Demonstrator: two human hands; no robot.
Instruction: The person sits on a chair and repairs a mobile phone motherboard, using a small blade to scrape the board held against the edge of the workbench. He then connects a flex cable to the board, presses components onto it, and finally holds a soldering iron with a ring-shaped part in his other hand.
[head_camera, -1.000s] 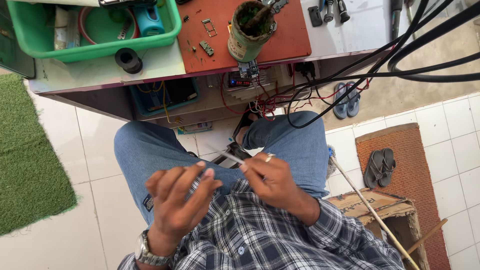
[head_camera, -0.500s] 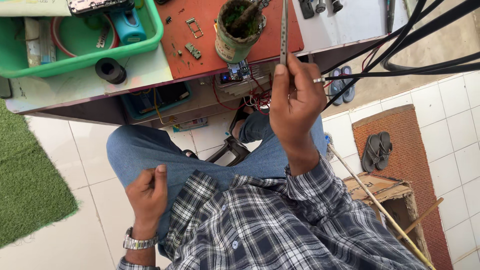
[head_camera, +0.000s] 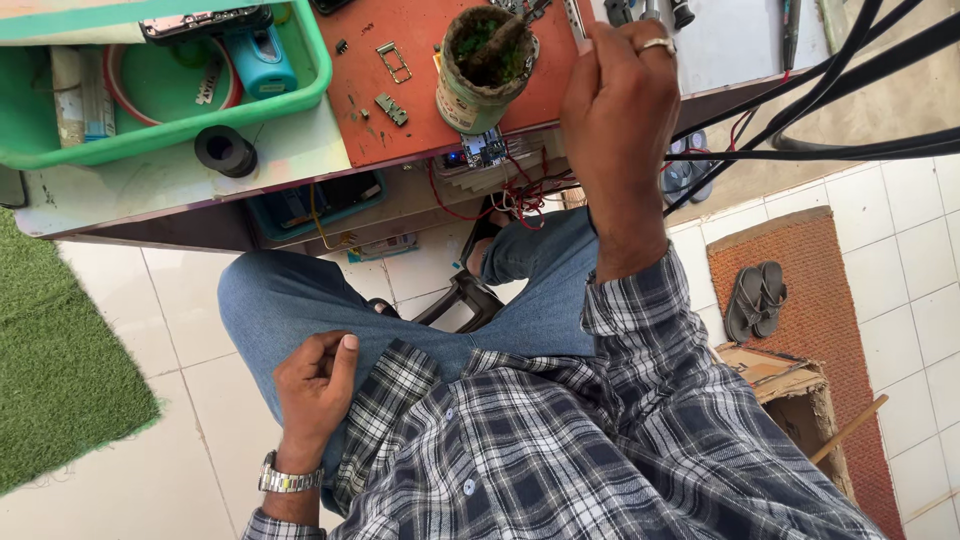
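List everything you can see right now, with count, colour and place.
tool pot: one, green, on the orange mat
orange mat: one, on the bench
green tray: one, bench left
black ring: one, beside the tray
black cables: several, upper right
sandals: one pair, dark, on the brown floor mat
green turf: one patch, floor left
slim tool: one, silvery, in right hand
right hand: raised over bench
left hand: loosely curled, on thigh

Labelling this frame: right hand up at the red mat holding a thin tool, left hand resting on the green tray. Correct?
Not quite. The head view shows the left hand loosely curled on the thigh, far from the green tray. The right hand is up at the red mat, its grip on a thin tool.
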